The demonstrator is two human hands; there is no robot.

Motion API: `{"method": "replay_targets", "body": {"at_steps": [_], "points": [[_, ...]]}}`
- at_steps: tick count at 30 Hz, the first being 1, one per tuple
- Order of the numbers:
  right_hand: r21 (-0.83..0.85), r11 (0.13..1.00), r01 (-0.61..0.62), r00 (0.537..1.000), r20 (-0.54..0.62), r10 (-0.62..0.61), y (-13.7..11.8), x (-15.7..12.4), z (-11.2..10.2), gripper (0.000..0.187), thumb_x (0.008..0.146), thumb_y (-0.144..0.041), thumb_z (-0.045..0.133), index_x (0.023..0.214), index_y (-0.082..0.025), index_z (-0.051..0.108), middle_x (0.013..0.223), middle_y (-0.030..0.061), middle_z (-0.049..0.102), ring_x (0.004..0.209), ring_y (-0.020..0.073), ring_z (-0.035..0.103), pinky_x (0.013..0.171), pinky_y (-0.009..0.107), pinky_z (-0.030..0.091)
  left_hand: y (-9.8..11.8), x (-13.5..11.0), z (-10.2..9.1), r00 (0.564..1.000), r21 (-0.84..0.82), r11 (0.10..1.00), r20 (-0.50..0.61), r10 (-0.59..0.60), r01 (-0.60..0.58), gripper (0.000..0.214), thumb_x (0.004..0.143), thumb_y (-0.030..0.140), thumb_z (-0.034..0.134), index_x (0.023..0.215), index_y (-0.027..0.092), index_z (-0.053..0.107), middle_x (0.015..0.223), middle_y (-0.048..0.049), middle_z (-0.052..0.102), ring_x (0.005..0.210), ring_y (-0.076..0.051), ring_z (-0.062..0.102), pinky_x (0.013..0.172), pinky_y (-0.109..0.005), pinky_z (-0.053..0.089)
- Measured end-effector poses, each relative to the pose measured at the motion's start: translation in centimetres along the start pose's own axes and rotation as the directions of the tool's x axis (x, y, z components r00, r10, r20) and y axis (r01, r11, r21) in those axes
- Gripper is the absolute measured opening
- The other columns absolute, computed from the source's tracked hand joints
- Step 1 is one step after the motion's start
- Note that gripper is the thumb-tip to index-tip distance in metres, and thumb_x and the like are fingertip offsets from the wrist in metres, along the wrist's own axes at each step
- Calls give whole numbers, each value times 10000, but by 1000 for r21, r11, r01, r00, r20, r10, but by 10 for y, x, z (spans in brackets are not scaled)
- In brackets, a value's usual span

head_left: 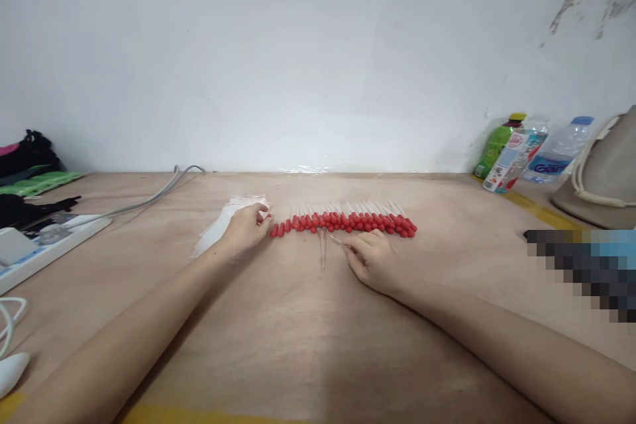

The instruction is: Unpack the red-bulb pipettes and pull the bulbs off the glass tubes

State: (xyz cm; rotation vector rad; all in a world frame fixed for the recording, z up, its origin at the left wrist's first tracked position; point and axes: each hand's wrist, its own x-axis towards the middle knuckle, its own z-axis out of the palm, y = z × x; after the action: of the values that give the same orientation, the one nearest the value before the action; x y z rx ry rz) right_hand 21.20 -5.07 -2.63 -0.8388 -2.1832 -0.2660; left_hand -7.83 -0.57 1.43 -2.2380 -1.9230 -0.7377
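My left hand (247,226) is at the left end of a row of red-tipped sticks (342,219). Its fingers are curled, and a small red tip shows between thumb and forefinger; the rest of that piece is hidden. The sticks lie side by side, red ends towards me and pale thin ends towards the wall. In front of the row, my right hand (373,260) pinches a thin pale strip (336,239) pointing left. Between my hands lie thin wire-like metal pieces (322,252), touching the row's near edge. Beneath and beside my left hand is a stack of clear plastic bags (213,233).
Bottles (501,139), a carton (511,162) and a beige bag (603,172) stand at the right. A pixelated dark object (586,265) lies nearer. At left are a white power strip (44,252), grey cable (154,200) and dark cloth (30,152). A white wall closes the back.
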Motion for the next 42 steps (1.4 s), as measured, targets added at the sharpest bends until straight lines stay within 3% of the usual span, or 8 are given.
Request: {"method": "replay_targets", "body": {"at_steps": [3, 6, 12, 17, 23, 27, 35, 42], "points": [[-90, 988, 122, 991, 55, -118, -2, 7, 0, 204, 813, -105, 403, 816, -153, 601, 679, 47, 610, 654, 149, 521, 643, 283, 304, 2, -1, 3, 999, 12, 1000, 24, 24, -24, 237, 765, 366, 492, 843, 178, 613, 643, -24, 639, 629, -195, 602, 589, -285, 442], [-165, 968, 188, 980, 96, -174, -2, 13, 2, 210, 807, -97, 399, 705, -150, 575, 610, 32, 567, 596, 137, 481, 621, 277, 282, 12, -2, 3, 998, 25, 998, -26, 57, -57, 256, 793, 379, 462, 841, 181, 617, 766, -55, 639, 797, -224, 587, 707, -323, 440], [-244, 948, 205, 976, 125, -179, 0, 24, 14, 212, 794, -101, 418, 634, -147, 548, 595, 29, 557, 572, 130, 456, 626, 272, 262, 30, -10, 5, 953, 10, 953, -35, 302, -301, 290, 789, 437, 513, 909, 191, 609, 846, -54, 607, 857, -225, 530, 786, -354, 405], [-277, 938, 209, 973, 151, -172, 1, 30, 20, 202, 790, -96, 429, 638, -136, 556, 598, 36, 558, 575, 133, 456, 629, 277, 252, 33, -13, 14, 925, 35, 926, -48, 377, -376, 248, 806, 383, 528, 977, 220, 602, 920, -40, 626, 906, -227, 525, 821, -372, 363], [-230, 961, 152, 974, 200, -106, -5, 30, 20, 178, 796, -111, 440, 679, -133, 571, 671, 51, 593, 638, 144, 495, 654, 289, 274, 35, -12, 20, 913, 52, 916, -69, 401, -398, 196, 845, 323, 478, 931, 221, 622, 898, -30, 659, 878, -207, 558, 830, -377, 343], [-151, 988, 15, 976, 215, 18, -17, 27, 15, 197, 840, -249, 454, 768, -139, 601, 780, 66, 615, 741, 170, 521, 698, 304, 309, 37, -13, 22, 914, 28, 921, -110, 390, -389, 178, 844, 278, 466, 893, 211, 624, 880, -31, 672, 851, -203, 577, 834, -385, 349], [-37, 997, -68, 968, 240, 75, -25, 25, 9, 465, 813, -534, 441, 1050, -157, 576, 959, 101, 597, 883, 216, 508, 792, 376, 337, 41, -18, 21, 937, -184, 951, -297, 185, -247, 198, 842, 276, 463, 904, 182, 625, 840, -34, 664, 732, -160, 602, 727, -303, 460], [9, 991, -137, 990, 25, 136, -15, 14, 7, 317, 827, -389, 481, 1026, -162, 580, 937, 98, 586, 857, 213, 515, 753, 360, 373, 48, -30, 18, 891, -337, 873, -407, 203, -353, 165, 838, 230, 472, 918, 180, 608, 876, -36, 642, 806, -141, 598, 719, -258, 495]]}}
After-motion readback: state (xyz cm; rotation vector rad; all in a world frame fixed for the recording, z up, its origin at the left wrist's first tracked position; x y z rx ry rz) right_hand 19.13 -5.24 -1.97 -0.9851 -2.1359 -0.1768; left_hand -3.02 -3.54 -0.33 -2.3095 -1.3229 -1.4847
